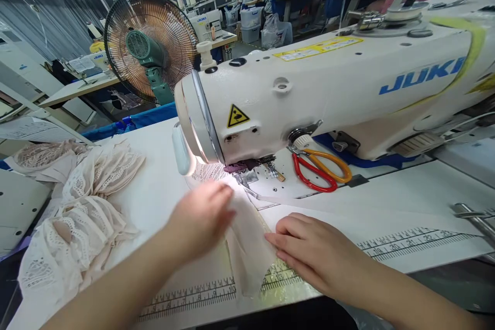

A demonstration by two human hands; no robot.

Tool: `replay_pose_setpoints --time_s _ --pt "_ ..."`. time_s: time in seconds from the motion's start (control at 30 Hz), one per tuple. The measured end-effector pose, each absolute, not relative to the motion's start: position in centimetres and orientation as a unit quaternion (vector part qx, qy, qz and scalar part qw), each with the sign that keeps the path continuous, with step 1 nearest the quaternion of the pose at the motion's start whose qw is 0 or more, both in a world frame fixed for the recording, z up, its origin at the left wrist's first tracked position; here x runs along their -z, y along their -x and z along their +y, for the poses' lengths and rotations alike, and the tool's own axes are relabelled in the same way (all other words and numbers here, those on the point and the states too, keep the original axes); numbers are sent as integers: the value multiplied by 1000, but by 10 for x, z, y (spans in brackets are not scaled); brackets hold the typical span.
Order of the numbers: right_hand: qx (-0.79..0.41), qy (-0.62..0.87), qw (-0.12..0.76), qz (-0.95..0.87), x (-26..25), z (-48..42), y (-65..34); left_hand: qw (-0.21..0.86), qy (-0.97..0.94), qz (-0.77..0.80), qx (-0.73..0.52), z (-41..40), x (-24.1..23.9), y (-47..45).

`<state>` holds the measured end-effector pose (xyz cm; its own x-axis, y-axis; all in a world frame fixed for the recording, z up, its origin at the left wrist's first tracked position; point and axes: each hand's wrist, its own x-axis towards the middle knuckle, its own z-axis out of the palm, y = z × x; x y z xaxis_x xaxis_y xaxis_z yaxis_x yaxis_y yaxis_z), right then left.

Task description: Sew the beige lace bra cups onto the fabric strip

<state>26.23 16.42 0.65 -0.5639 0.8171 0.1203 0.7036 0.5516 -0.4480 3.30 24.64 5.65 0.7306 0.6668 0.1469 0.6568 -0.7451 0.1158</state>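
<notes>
A pale sheer fabric piece (249, 255) runs from under the sewing machine's presser foot (242, 180) towards me and hangs over the table's front edge. My left hand (203, 219) is over the fabric's left side, close to the foot. It is smeared by motion, its fingers look curled, and what they grip is hidden. With fingers closed together, my right hand (309, 250) pinches the fabric's right edge. Lace (211, 171) shows behind the foot. From the right, a narrow white tape (301, 201) leads to the foot.
The white JUKI sewing machine (328, 87) spans the upper right. Scissors (319, 170) with red and orange handles lie beneath its arm. Lace-trimmed pieces (81, 227) are heaped at left. A printed ruler (193, 299) follows the front edge. Behind stand a fan (150, 46) and people at machines.
</notes>
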Motion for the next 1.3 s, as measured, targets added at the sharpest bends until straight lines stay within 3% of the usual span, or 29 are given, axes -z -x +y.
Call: replay_pose_setpoints --time_s 0.13,0.37,0.6,1.3 --pt "-156 430 149 -877 -4 159 -264 37 -976 215 -19 194 -39 -54" --pt "-124 435 131 -882 -4 167 -259 -1 -974 222 40 195 -31 -50" --pt "-71 434 125 -889 -6 180 -254 -16 -978 207 22 204 -29 -43" --pt "-58 497 -32 -865 -21 212 -238 -102 -981 157 -42 245 -24 -30"
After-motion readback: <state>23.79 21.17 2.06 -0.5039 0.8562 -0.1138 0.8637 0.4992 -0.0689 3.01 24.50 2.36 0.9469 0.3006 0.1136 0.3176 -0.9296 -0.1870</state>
